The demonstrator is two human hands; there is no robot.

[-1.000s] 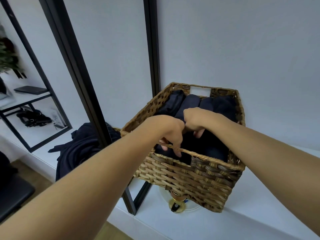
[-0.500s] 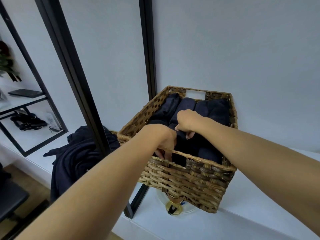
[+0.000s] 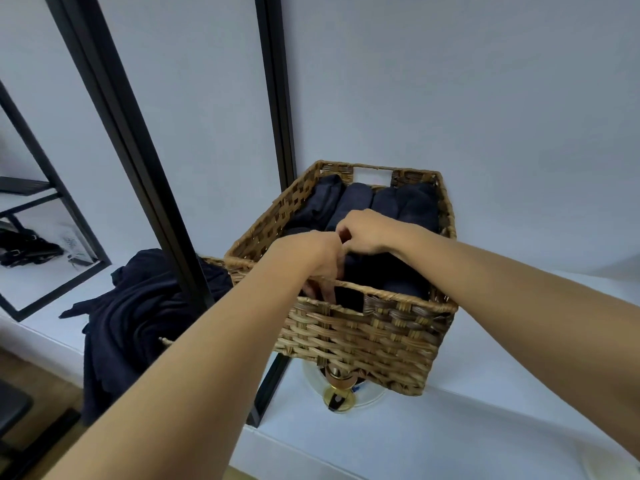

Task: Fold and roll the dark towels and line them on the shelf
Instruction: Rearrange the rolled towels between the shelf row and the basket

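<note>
A brown wicker basket (image 3: 377, 336) stands on the white shelf (image 3: 433, 434) and holds several rolled dark navy towels (image 3: 388, 206) side by side. Both my hands reach into it from the front. My left hand (image 3: 320, 263) has its fingers curled down into a dark towel (image 3: 377, 271) at the basket's near end, just behind the front rim. My right hand (image 3: 365, 232) pinches the same towel a little further back. The towel's lower part is hidden by the basket wall.
A heap of loose dark towels (image 3: 138, 313) hangs over the shelf edge to the left, behind a black frame post (image 3: 138, 150). A second black post (image 3: 277, 98) rises behind the basket. A round glass-and-gold object (image 3: 341, 393) sits under the basket's front. Dark items (image 3: 27, 247) lie far left.
Both hands have stayed in the basket on the towel, with the left fingers pushing deeper behind the front rim. The view has drifted slightly to the right.
</note>
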